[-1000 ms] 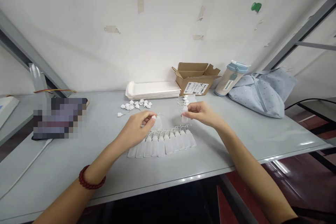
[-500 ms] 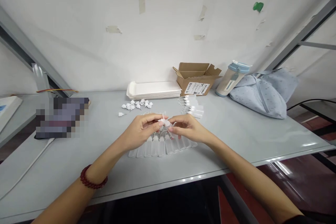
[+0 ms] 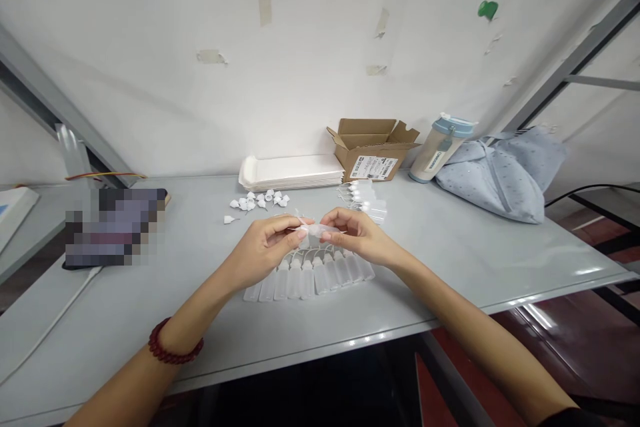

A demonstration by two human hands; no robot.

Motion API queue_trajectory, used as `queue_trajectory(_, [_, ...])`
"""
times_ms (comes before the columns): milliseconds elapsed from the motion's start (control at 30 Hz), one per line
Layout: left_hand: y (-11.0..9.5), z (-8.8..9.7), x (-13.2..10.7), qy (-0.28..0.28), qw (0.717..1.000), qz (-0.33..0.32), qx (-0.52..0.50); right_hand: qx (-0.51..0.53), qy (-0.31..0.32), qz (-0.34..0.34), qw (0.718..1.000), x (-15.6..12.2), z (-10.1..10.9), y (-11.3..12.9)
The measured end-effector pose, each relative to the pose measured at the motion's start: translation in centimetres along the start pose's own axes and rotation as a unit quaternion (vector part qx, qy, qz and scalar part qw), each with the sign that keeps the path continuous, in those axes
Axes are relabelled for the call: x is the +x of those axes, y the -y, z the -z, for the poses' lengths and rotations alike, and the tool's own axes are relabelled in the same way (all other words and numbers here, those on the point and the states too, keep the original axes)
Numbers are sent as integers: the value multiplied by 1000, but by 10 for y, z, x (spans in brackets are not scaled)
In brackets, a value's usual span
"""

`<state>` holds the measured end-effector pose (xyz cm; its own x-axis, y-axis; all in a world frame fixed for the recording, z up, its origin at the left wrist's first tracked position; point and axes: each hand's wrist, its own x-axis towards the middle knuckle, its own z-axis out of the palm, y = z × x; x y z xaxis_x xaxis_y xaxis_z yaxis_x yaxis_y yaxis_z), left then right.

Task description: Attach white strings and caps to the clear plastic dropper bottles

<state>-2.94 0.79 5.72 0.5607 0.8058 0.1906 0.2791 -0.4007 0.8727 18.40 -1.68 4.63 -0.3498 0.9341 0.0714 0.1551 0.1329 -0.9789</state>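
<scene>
Between my two hands lies a small translucent plastic squeeze bottle (image 3: pixel 320 231), held nearly level above the table. My left hand (image 3: pixel 263 243) pinches its cap end, where a thin white strap sticks up; the fingertips partly cover the cap. The bottle's body is gripped by the thumb and fingers of my right hand (image 3: pixel 363 235). Just below, a row of similar bottles (image 3: pixel 295 280) lies side by side, with thin straps curving from their necks. Beyond my left hand is a loose group of white needle-tip caps (image 3: pixel 250 203), and several bottles (image 3: pixel 367 197) lie beyond my right hand.
A stack of white trays (image 3: pixel 295 172) and an open cardboard box (image 3: pixel 373 153) stand by the wall. To their right are a tumbler (image 3: pixel 440 150) and a pale blue cloth bag (image 3: pixel 495 180). A blurred-out phone (image 3: pixel 120 223) with a white cable (image 3: pixel 55 320) lies left.
The held bottle has turned from pointing towards me to lying crosswise. My right fingers have shifted along its body, and my hands are slightly farther apart.
</scene>
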Motion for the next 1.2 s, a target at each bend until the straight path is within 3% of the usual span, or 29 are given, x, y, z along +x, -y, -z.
queue_trajectory(367, [-1,-4,0,14,1000,-5,12,-50,23,-21,998,-2,-2,4])
queue_trajectory(667, [3,-5,1,2,992,42,-121,-10,10,-12,1000,-1,-4,2])
queue_trajectory(967, [3,-5,3,-6,991,39,-129,40,11,-20,999,-1,-4,3])
queue_trajectory(1100, [1,-5,2,15,993,72,-93,32,11,-28,999,-2,-6,4])
queue_trajectory(1200, [1,-7,1,-1,997,50,-58,34,1,-42,999,-1,-6,4])
